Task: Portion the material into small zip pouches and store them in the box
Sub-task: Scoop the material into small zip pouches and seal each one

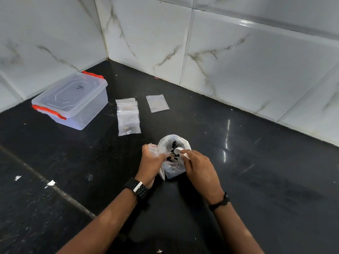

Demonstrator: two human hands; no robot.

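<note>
On the black counter (238, 180), the left hand (150, 165) grips the rim of an open plastic bag (174, 169) of dark pieces, a small pouch (153, 148) pinched in the same fingers. The right hand (199, 166) pinches a white scoop (178, 150) at the bag's mouth. Beyond lie stacked pouches (128, 116), one separate pouch (157, 103), and the lidded box (70, 100) at far left.

- One view only, worn on the person's head, looking forward and steeply down onto the dark bench (238, 180).
- It faces a tiled wall corner (107, 58) toward 11 o'clock.
- Close range: both forearms enter from 6 o'clock and reach mid-frame.
</note>
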